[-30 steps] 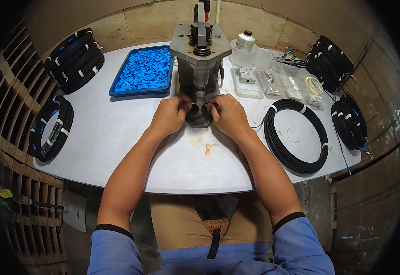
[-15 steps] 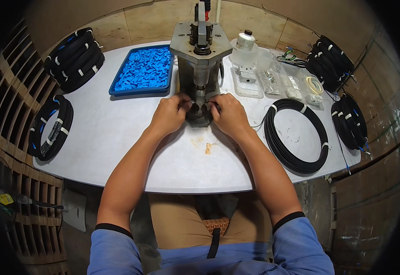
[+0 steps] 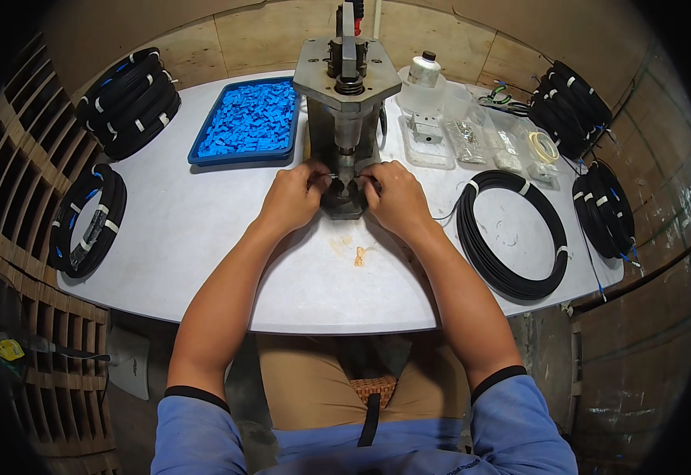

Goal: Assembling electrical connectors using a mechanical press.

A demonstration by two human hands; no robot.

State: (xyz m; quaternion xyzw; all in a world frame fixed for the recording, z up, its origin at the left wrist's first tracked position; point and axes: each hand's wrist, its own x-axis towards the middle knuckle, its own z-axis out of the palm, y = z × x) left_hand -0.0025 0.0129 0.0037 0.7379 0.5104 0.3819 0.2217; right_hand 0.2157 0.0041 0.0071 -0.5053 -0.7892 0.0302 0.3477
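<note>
A metal bench press (image 3: pixel 349 120) stands at the middle of the table, its ram pointing down at a small die at its base. My left hand (image 3: pixel 295 195) is at the die's left side, thumb and fingers pinched on a small piece too hidden to name. At the die's right side, my right hand (image 3: pixel 397 196) is closed in a pinch on a thin cable (image 3: pixel 447 217), which runs from behind that hand to a large black cable coil (image 3: pixel 512 235) on the right. The pinched ends between the fingers are mostly hidden.
Left of the press sits a dark blue tray (image 3: pixel 197 153) of small blue plastic pieces. Black coils (image 3: pixel 130 103) stand at the far left, more (image 3: pixel 571 111) at the far right. Behind my right hand are a white bottle (image 3: pixel 424 71), a metal block (image 3: pixel 426 127) and bags of small parts (image 3: pixel 466 141).
</note>
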